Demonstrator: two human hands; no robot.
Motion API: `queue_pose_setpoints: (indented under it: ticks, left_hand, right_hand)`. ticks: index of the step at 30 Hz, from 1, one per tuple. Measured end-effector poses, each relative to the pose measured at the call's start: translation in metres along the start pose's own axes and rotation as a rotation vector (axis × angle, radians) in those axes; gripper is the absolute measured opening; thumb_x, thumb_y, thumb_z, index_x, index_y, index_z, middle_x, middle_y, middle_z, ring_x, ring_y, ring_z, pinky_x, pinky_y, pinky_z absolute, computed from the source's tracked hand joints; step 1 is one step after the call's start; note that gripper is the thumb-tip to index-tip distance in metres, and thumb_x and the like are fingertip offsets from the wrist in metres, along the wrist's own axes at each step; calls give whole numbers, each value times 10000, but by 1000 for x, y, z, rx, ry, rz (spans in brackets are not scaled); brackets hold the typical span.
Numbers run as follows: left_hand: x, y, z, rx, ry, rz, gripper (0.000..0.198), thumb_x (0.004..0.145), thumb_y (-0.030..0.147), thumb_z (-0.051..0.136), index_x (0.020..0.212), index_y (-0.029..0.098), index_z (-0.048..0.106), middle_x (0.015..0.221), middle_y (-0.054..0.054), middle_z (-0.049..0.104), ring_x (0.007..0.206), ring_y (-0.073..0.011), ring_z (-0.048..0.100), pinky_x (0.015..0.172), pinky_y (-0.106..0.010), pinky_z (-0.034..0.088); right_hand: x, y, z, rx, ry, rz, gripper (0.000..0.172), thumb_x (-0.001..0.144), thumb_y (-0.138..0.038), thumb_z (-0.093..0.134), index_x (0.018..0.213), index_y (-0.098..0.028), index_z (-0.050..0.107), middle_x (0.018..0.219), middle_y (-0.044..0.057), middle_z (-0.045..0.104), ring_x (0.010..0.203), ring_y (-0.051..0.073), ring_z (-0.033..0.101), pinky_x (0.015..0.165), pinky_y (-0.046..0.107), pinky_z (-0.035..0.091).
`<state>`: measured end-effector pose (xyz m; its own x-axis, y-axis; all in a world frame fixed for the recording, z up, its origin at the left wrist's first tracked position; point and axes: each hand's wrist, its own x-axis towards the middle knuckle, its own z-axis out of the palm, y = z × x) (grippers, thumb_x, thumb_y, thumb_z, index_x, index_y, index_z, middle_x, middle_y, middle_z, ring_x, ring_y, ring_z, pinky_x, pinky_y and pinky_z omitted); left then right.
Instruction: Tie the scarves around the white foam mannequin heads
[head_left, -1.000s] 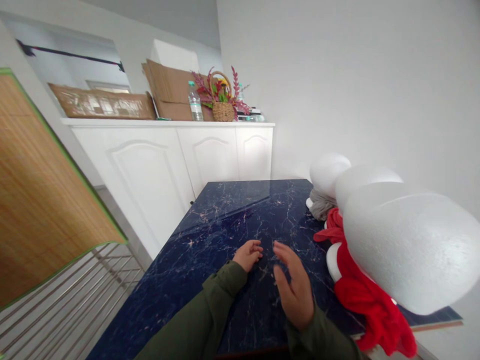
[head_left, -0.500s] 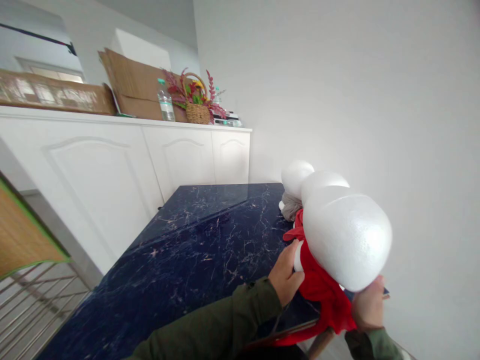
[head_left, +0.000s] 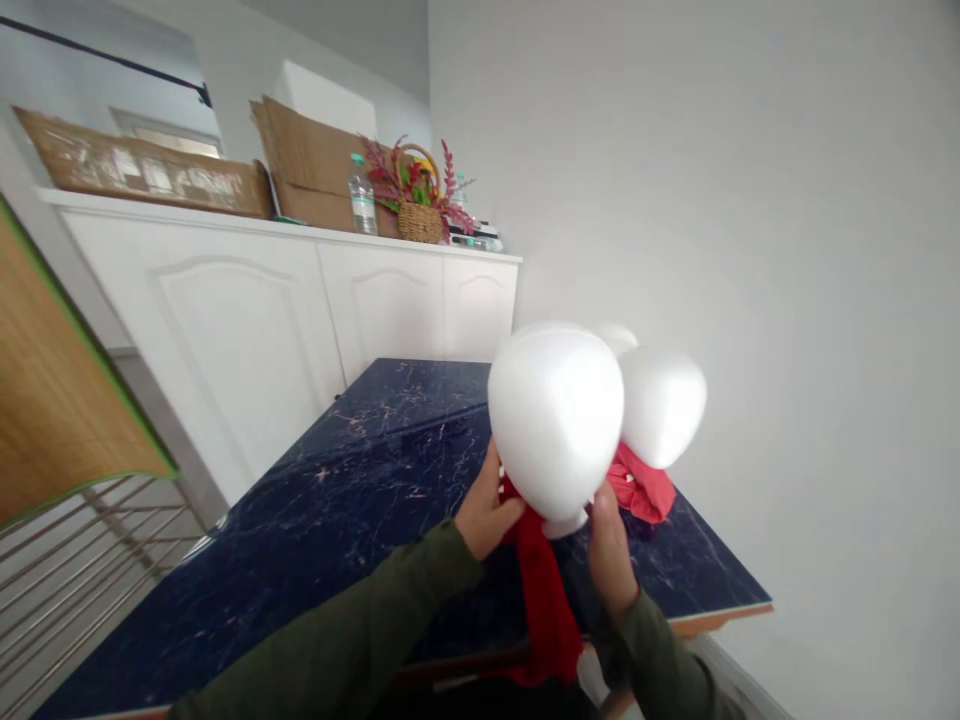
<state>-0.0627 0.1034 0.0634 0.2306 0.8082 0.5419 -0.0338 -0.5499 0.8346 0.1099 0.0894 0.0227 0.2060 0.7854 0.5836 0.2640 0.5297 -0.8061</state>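
A smooth white foam mannequin head (head_left: 556, 415) stands out in front of me over the near part of the table, its rounded crown facing me. Around its neck and down over the table edge hangs a red scarf (head_left: 541, 590). My left hand (head_left: 487, 508) is closed at the lower left of the head, gripping the scarf by the neck. On the other side, my right hand (head_left: 611, 550) has its fingers closed against the neck's right edge; what they pinch is hidden. Behind stands another white foam head (head_left: 664, 405) with a red cloth (head_left: 641, 485) at its base.
A third white head (head_left: 616, 338) shows partly at the back. The dark blue marbled table (head_left: 360, 500) meets the wall. White cabinets (head_left: 240, 330) carry cardboard (head_left: 315, 190), a water bottle (head_left: 363, 200) and a flower basket (head_left: 420, 222). A metal rack (head_left: 112, 550) stands left.
Both hands have brought the nearest head leftward, away from the other heads, and closer together. The view has shifted right, and the red scarf now hangs below the head.
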Motion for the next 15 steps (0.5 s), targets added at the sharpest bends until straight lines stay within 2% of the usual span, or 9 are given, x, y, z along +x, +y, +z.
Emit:
queue_pose_setpoints:
  ticks: [2,4,6,8,10,12,15]
  left_hand:
    - [18,-19,-33,51,114,-7,834,640,84,495,1370,196,106,1370,-77,309,1226,-261,326,1014,-403,290]
    - [34,-39,-64,117,221,1,842,605,93,518,1358,182,152,1358,-75,331,1241,-259,303,1044,-401,232]
    - [44,-56,-89,179,313,-9,845,583,94,527,1348,177,177,1347,-75,351,1245,-252,303,1062,-395,192]
    - [47,-69,-105,250,382,-32,847,580,98,531,1344,172,176,1346,-84,349,1247,-247,302,1064,-388,187]
    - [44,-78,-112,347,392,-39,868,569,102,547,1345,157,163,1356,-105,327,1249,-245,302,1063,-377,194]
    - [37,-85,-113,446,355,-30,892,553,107,571,1343,145,157,1356,-124,321,1237,-247,322,1052,-373,220]
    - [24,-91,-112,600,311,-55,874,526,120,610,1315,141,236,1324,-134,370,1216,-266,350,1024,-389,267]
  right_hand:
    - [31,5,42,52,-64,-13,438,849,-416,313,1168,-162,473,1226,103,469,1142,204,400,983,396,279]
    - [56,16,86,90,-110,-4,432,836,-423,329,1109,-150,521,1176,105,507,1107,199,422,981,384,276]
    - [71,28,123,135,-143,25,436,811,-430,367,1077,-134,545,1143,108,531,1083,197,439,974,362,285]
    - [75,39,149,173,-152,62,457,796,-432,382,1074,-109,547,1134,121,537,1076,199,448,965,348,297]
    - [71,49,164,203,-127,103,473,798,-433,365,1079,-94,537,1139,131,534,1075,200,454,950,343,315]
    - [65,56,169,244,-91,155,453,793,-423,378,1088,-110,522,1147,123,531,1070,194,465,918,328,354]
    - [56,61,167,291,-78,370,380,755,-360,465,1079,-163,494,1102,84,557,1009,166,511,799,263,440]
